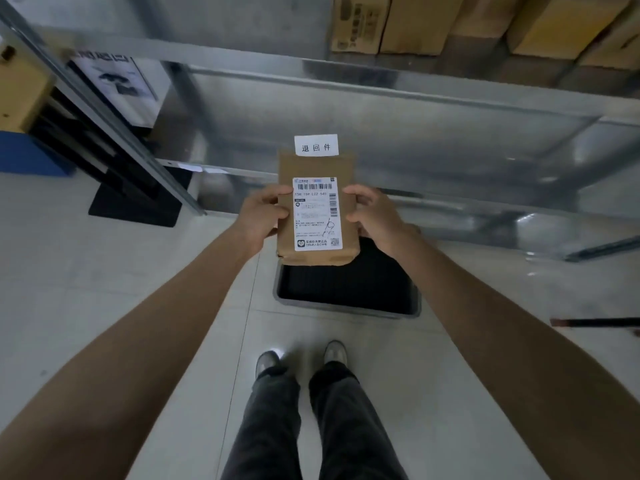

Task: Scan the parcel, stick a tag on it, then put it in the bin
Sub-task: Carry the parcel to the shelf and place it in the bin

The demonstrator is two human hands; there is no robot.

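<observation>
Arms outstretched; left hand (263, 216), right hand (375, 220) gripping parcel (315, 209) sides.

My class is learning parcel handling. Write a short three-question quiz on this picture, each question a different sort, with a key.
1. True or false: the parcel already lies in the bin.
2. What sticks up at the parcel's top edge? A) white tag B) red ribbon C) key
3. Fill in: the left hand and right hand grip the parcel by its two ____.

Key: 1 false; 2 A; 3 sides.
</observation>
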